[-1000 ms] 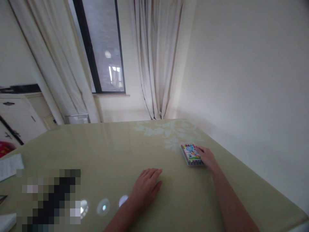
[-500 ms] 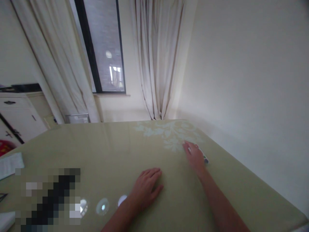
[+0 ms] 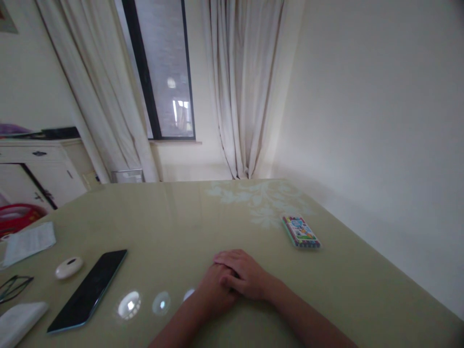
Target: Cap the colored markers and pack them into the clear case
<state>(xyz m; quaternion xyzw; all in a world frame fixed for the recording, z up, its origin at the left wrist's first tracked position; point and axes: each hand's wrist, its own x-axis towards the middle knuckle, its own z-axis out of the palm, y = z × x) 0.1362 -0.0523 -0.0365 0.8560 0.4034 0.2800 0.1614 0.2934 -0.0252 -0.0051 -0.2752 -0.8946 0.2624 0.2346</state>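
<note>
My right hand (image 3: 246,273) rests across the back of my left hand (image 3: 219,292) on the table (image 3: 163,227). The fingers of the right hand lie flat over the left and hold no object. Most of the left hand's fingers are hidden beneath it. Beyond my hands, to the right, lies a clear flat case (image 3: 301,232) with a colourful cartoon cover and a row of coloured ends, which looks like a set of pens or crayons. Neither hand touches it.
To the left lie a dark-screened phone (image 3: 89,292), a white rounded case (image 3: 68,267), glasses (image 3: 15,288), a white object (image 3: 21,319) and a pale packet (image 3: 31,241). A wall (image 3: 380,145) borders the right side; curtains (image 3: 242,96) hang behind.
My right hand has left the colourful case and moved back and left onto my left hand. The case now shows fully. The view has turned slightly left.
</note>
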